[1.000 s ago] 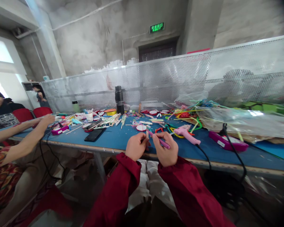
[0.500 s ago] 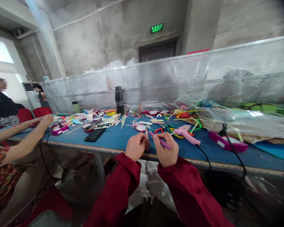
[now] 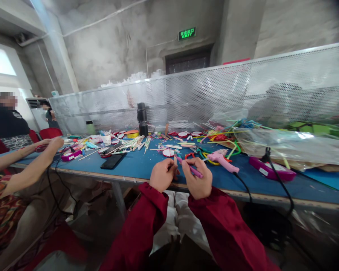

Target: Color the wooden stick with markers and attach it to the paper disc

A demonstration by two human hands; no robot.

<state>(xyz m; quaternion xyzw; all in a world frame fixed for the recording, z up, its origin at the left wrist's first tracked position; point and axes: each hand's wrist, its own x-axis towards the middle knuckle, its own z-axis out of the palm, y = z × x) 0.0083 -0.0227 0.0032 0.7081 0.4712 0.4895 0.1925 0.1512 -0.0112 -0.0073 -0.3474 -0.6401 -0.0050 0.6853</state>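
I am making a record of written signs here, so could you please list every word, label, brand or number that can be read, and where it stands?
"EXIT": on the green sign high on the wall; the Chinese characters above it are blurred.
Too small or blurred to read: the labels on the two purple boxes, and the light marks on the black flask.
I can read nothing else.
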